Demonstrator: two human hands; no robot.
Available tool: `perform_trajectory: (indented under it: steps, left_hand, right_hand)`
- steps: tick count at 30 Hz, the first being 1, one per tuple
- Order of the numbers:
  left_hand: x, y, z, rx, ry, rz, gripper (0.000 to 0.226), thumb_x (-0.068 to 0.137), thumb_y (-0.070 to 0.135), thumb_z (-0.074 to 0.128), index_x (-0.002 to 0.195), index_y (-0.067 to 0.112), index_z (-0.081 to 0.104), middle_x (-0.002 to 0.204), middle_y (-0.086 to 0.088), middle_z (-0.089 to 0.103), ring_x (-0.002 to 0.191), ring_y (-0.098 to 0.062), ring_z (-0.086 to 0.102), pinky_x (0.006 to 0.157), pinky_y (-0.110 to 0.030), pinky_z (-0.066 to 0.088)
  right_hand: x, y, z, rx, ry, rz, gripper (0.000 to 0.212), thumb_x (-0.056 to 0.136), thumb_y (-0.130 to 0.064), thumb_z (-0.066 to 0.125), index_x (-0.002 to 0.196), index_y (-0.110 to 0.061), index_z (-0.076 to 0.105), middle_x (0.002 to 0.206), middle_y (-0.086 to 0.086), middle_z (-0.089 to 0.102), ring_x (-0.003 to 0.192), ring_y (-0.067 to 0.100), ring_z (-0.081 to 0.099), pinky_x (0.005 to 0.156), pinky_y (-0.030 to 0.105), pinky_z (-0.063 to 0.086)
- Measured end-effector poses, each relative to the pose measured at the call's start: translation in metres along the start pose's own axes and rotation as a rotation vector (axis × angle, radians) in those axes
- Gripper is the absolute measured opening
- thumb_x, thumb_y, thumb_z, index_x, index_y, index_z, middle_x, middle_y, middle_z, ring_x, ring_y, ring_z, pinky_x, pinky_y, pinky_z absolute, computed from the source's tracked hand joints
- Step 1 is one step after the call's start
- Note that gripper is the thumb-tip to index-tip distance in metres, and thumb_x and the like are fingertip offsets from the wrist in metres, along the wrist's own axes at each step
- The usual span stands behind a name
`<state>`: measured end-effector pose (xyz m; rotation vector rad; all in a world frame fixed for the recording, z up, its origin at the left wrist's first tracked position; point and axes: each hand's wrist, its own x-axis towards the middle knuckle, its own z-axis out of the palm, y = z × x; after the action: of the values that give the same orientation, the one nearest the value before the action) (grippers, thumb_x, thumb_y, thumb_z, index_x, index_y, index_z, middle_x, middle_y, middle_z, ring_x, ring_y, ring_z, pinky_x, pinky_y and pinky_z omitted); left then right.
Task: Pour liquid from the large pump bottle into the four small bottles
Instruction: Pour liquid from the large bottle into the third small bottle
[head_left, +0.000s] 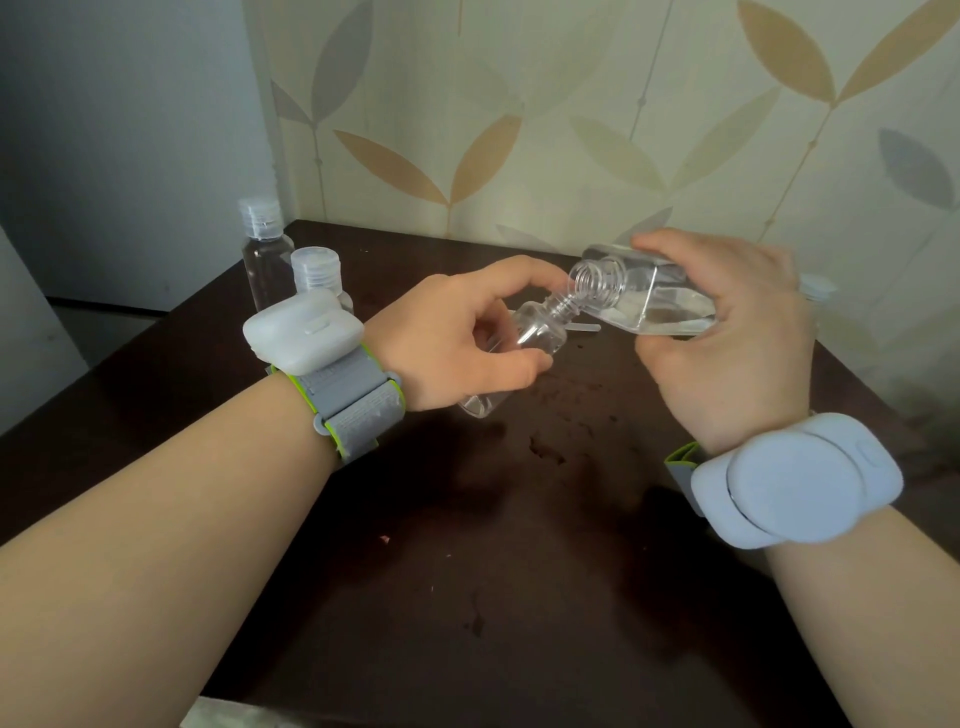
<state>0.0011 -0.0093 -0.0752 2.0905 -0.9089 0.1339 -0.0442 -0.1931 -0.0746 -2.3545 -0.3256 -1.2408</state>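
Pouring now: we hold the big bottle (654, 301) tipped almost flat in the right hand (727, 332), fingers curled round its body, so its open threaded mouth points down-left at the small bottle (524, 353). Pump is off; a thin white tube (584, 327) shows just behind the small bottle, maybe the pump's dip tube, can't tell. Left hand (457, 338) grips the small bottle round its middle, thumb and fingers clamped on it, tilting it so the neck leans up toward the big bottle's mouth. The two necks touch or nearly touch; we judge that's to keep a narrow stream from missing the small opening. Small bottle has a little clear liquid pooled at its low end, so filling looks early. Big bottle looks roughly half full, liquid lying along its lower side.

Left of the small bottle, two capped bottles (265, 260) stand upright at the desk's (467, 571) far-left corner, one partly hidden by our left wrist strap (353, 400). Beyond the right hand, a white cap edge (818, 288) peeks out, possibly another bottle. Wet spots on the desk just under the small bottle suggest spill risk; tilt slowly.
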Motion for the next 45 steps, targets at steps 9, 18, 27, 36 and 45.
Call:
perform_trajectory:
  steps: [9,18,27,36,45]
  left_hand:
    - [0.0002,-0.0002,0.0003,-0.024,0.002,0.008,0.041,0.065,0.037,0.060,0.096,0.057,0.041,0.058,0.007,0.053,0.050,-0.003,0.041,0.059,-0.012,0.037]
    - [0.0001,0.0009,0.0023,-0.016,-0.004,0.012,0.040,0.066,0.036,0.059,0.096,0.055,0.041,0.058,0.007,0.053,0.051,-0.003,0.042,0.059,-0.010,0.036]
    - [-0.0005,0.0007,0.0012,-0.021,-0.005,0.022,0.039,0.067,0.036,0.059,0.095,0.056,0.041,0.060,0.005,0.056,0.052,-0.003,0.041,0.060,-0.012,0.038]
    - [-0.0005,0.0002,0.0016,-0.036,-0.016,0.022,0.039,0.067,0.035,0.060,0.096,0.053,0.042,0.060,0.005,0.055,0.051,-0.003,0.040,0.059,-0.010,0.037]
    - [-0.0003,-0.0007,0.0018,-0.026,-0.007,0.021,0.040,0.067,0.036,0.060,0.095,0.056,0.041,0.059,0.006,0.055,0.052,-0.003,0.041,0.060,-0.010,0.037]
  right_hand:
    - [0.0006,0.0016,-0.0004,-0.015,-0.003,-0.020,0.053,0.059,0.014,0.058,0.103,-0.013,0.066,0.098,0.006,0.066,0.096,0.038,0.050,0.085,0.051,0.037]
    - [0.0010,0.0010,-0.0023,-0.007,-0.003,-0.022,0.051,0.060,0.015,0.057,0.102,-0.012,0.067,0.097,0.007,0.065,0.096,0.038,0.049,0.085,0.052,0.036]
    - [0.0004,0.0015,-0.0006,0.004,0.006,-0.028,0.048,0.061,0.015,0.057,0.100,-0.012,0.067,0.097,0.006,0.066,0.096,0.038,0.049,0.085,0.054,0.038]
    - [0.0003,0.0029,0.0006,0.010,0.016,-0.036,0.050,0.060,0.016,0.057,0.100,-0.013,0.067,0.096,0.005,0.065,0.097,0.037,0.049,0.086,0.057,0.038]
    - [-0.0005,0.0033,0.0020,0.009,0.036,-0.054,0.049,0.060,0.016,0.057,0.099,-0.012,0.068,0.097,0.005,0.066,0.096,0.038,0.050,0.087,0.056,0.038]
